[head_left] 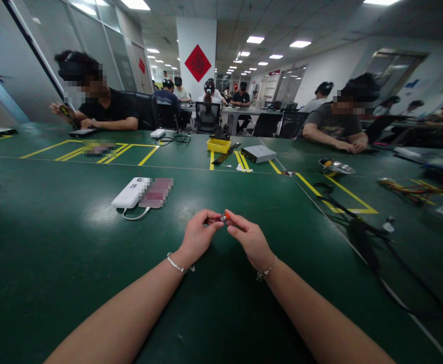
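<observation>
The power bank (129, 194), white and marked with handwriting, lies on the green counter (62, 273) and serves as the landmark. To the right of it and nearer the wearer, the left hand (201, 235) and right hand (250, 240) meet over the counter with a small part (223, 218) between their fingertips. The left grip is closed in a pinch on the part. The right index finger lies against its orange end, but at this size I cannot tell whether the right grip is closed too. A bracelet circles each wrist.

A flat reddish thing (156, 193), its surface pixelated, lies just beside the power bank on the right, and a white cable (135, 219) loops along the near side of the two. Beyond the power bank and to its right are a yellow bin (218, 146) with dark items in it and, farther right, a grey box (259, 153). A metal dish (337, 167) is well to the right of the power bank, with a black strap (361, 242) nearer the wearer. One co-worker (111, 108) sits beyond the power bank to the left, another (333, 124) beyond it to the far right.
</observation>
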Action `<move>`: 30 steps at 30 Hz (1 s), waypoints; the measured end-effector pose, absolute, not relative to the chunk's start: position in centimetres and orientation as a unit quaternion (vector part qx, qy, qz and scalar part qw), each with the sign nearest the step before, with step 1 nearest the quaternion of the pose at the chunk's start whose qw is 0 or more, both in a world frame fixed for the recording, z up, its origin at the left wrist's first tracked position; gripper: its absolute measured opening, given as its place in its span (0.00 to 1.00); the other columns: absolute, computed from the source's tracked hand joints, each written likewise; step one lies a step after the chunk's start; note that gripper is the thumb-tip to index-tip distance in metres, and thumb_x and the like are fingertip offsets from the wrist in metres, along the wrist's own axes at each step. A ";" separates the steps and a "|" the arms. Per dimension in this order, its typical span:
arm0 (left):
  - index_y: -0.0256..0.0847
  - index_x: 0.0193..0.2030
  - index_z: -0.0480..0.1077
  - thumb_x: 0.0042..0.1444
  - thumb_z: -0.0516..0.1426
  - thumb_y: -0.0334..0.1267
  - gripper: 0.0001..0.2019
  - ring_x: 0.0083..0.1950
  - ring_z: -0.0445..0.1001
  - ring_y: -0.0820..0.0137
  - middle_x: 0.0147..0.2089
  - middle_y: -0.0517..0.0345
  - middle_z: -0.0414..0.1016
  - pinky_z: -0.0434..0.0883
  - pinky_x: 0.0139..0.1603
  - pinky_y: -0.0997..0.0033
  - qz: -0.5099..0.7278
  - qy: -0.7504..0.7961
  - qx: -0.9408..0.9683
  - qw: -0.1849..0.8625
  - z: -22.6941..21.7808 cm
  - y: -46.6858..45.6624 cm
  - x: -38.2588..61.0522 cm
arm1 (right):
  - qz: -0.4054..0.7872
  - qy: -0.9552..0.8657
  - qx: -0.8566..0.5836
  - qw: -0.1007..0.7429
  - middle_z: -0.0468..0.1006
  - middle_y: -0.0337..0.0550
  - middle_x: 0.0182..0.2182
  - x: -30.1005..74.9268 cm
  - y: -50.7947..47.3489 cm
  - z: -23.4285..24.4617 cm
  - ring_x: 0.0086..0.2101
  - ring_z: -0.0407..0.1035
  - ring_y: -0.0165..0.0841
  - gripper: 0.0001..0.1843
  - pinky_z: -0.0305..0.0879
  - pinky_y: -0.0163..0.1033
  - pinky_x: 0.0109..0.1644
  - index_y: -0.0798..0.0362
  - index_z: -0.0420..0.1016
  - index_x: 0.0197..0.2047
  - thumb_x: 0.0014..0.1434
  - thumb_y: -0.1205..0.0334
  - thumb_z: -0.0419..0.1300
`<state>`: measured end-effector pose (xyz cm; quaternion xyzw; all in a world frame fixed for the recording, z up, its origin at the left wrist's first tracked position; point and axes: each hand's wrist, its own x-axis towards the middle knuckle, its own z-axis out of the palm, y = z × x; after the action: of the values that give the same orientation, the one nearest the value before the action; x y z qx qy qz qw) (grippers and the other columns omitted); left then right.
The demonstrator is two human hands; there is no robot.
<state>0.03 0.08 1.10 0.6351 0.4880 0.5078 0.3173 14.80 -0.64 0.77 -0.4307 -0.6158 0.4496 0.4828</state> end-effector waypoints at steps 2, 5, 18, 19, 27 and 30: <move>0.38 0.31 0.69 0.44 0.58 0.31 0.05 0.30 0.68 0.74 0.29 0.61 0.71 0.66 0.34 0.73 0.509 0.490 0.639 0.304 1.1 0.1 0.0 | 0.450 -0.621 -0.425 0.481 0.71 0.43 0.44 14.8 -0.7 0.8 0.42 0.65 0.32 0.23 0.58 0.42 0.50 0.48 0.67 0.49 0.48 0.64 0.57; 0.38 0.30 0.68 0.44 0.58 0.32 0.05 0.30 0.68 0.74 0.29 0.61 0.70 0.66 0.33 0.73 0.506 0.488 0.649 0.290 0.9 0.1 -0.1 | 0.440 -0.635 -0.421 0.476 0.70 0.43 0.44 14.8 -0.7 0.7 0.42 0.65 0.31 0.23 0.57 0.41 0.50 0.48 0.67 0.50 0.48 0.64 0.57; 0.41 0.42 0.63 0.45 0.58 0.34 0.15 0.40 0.68 0.71 0.40 0.58 0.70 0.66 0.42 0.69 0.401 0.454 0.745 0.279 0.1 0.1 0.1 | 0.419 -0.538 -0.520 0.515 0.77 0.45 0.34 17.6 1.3 1.2 0.35 0.68 0.34 0.18 0.62 0.41 0.41 0.54 0.74 0.39 0.45 0.54 0.58; 0.41 0.44 0.62 0.46 0.57 0.34 0.16 0.42 0.68 0.70 0.42 0.57 0.70 0.66 0.44 0.68 0.395 0.461 0.745 0.278 0.0 0.2 0.0 | 0.371 -0.540 -0.552 0.515 0.77 0.45 0.34 19.2 1.8 1.5 0.35 0.68 0.34 0.18 0.61 0.42 0.41 0.54 0.74 0.40 0.46 0.54 0.57; 0.41 0.44 0.64 0.49 0.53 0.36 0.13 0.48 0.66 0.63 0.45 0.52 0.69 0.62 0.50 0.60 0.317 0.539 0.749 0.221 -0.7 0.9 -0.7 | 0.017 -0.429 -0.846 0.315 0.74 0.51 0.37 33.3 3.9 0.4 0.36 0.66 0.40 0.18 0.59 0.44 0.38 0.53 0.74 0.40 0.49 0.61 0.49; 0.40 0.43 0.65 0.50 0.53 0.37 0.13 0.48 0.66 0.62 0.44 0.51 0.69 0.62 0.50 0.60 0.291 0.540 0.763 0.202 -0.7 0.9 -0.8 | 0.058 -0.381 -0.879 0.280 0.73 0.50 0.39 35.0 3.8 -0.6 0.36 0.65 0.42 0.18 0.60 0.45 0.36 0.50 0.74 0.40 0.48 0.61 0.49</move>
<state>-0.80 0.87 -0.68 0.7632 0.5403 0.2914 0.2018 34.97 3.77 -0.62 -0.8793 -0.3807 0.0585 0.2803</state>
